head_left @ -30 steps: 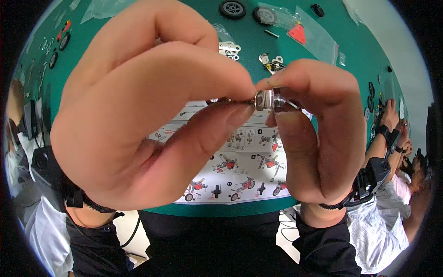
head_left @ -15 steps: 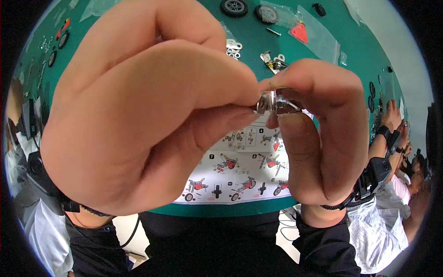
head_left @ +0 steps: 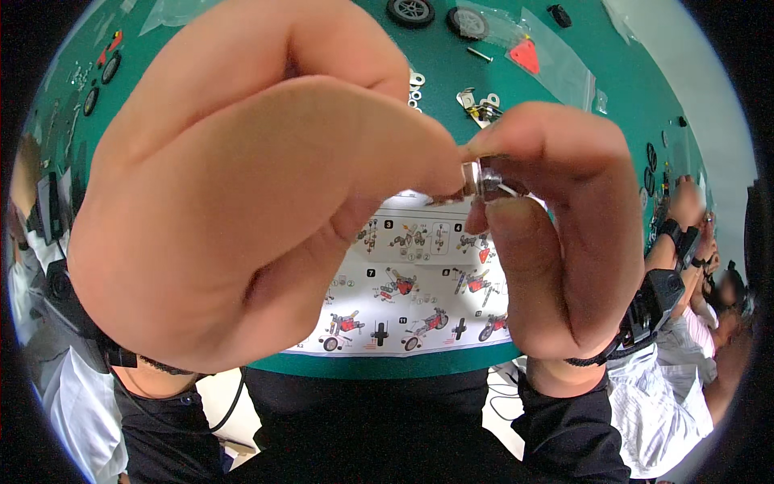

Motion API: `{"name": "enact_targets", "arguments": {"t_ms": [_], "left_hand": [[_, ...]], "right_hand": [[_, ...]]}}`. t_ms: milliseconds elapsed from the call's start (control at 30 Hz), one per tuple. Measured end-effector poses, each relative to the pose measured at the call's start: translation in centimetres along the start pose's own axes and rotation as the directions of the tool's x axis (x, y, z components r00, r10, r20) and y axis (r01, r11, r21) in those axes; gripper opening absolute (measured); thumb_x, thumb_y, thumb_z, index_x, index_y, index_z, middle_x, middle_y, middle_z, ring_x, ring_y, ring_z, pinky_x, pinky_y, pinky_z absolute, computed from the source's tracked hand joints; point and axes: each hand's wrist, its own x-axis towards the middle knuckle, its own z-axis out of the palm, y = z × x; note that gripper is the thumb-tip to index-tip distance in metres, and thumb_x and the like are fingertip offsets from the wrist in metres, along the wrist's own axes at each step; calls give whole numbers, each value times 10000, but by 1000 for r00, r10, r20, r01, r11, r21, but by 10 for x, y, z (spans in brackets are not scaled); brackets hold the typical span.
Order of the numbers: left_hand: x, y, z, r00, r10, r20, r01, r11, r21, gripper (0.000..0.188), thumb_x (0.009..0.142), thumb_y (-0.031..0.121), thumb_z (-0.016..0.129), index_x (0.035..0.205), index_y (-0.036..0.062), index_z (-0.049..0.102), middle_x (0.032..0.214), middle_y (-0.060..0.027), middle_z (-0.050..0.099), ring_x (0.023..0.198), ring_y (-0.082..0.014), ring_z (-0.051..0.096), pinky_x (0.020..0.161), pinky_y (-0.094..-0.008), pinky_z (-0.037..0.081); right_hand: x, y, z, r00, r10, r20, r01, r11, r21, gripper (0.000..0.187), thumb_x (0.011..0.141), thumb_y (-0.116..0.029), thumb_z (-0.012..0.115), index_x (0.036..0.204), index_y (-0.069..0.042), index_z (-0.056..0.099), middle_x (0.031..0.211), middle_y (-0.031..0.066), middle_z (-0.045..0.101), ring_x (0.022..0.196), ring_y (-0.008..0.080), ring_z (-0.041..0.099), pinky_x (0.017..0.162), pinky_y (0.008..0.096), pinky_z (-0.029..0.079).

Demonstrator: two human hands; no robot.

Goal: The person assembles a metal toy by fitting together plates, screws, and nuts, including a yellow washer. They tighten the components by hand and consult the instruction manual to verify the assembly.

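Metal, small and shiny, is what we pinch: the silvery part [head_left: 488, 179] sits between our clenched left hand [head_left: 242, 202] and right hand [head_left: 556, 234] above the instruction sheet [head_left: 419, 290], probably light, stiff, slippery, best gripped by its sides.

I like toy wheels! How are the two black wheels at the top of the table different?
The left black wheel lies bare on the green table, while the right black wheel sits at the edge of a clear plastic bag. The left wheel's hub looks darker; the right wheel's looks paler grey. Both are small, round and lie flat.
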Motion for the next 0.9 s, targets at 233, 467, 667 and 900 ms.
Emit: {"name": "enact_targets", "arguments": {"t_ms": [233,467,667,900], "left_hand": [[2,-1,-3,999,35,14,-36,999,36,218,629,1,674,840,6,620,798,-111,507,684,-191,475,601,-263,368],[-1,-1,-1,999,30,-13,-29,992,122,202,614,45,703,801,17,629,787,-100,496,664,-189,469,584,-260,362],[1,-2,0,998,27,-52,-20,991,132,163,601,73,706,745,28,643,756,-86,486,645,-183,464,560,-264,354],[15,-3,-5,996,86,19,-87,995,39,130,536,120,671,654,68,652,699,-62,507,592,-192,474,528,-281,340]], "right_hand": [[-17,11,18,951,178,-251,-97,947,305,257,892,-93,481,1083,63,412,996,140,540,723,124,536,643,226,460],[-5,-12,14,948,270,-169,-250,959,131,251,892,-97,481,1079,56,411,999,141,538,737,127,542,647,228,463],[-2,-15,22,905,359,-227,-287,911,297,251,878,-93,507,1076,40,433,982,128,532,713,129,534,626,234,454],[-1,-19,9,866,481,-133,-373,802,467,309,854,-198,558,1024,48,480,900,107,550,656,120,528,567,219,433]]}}
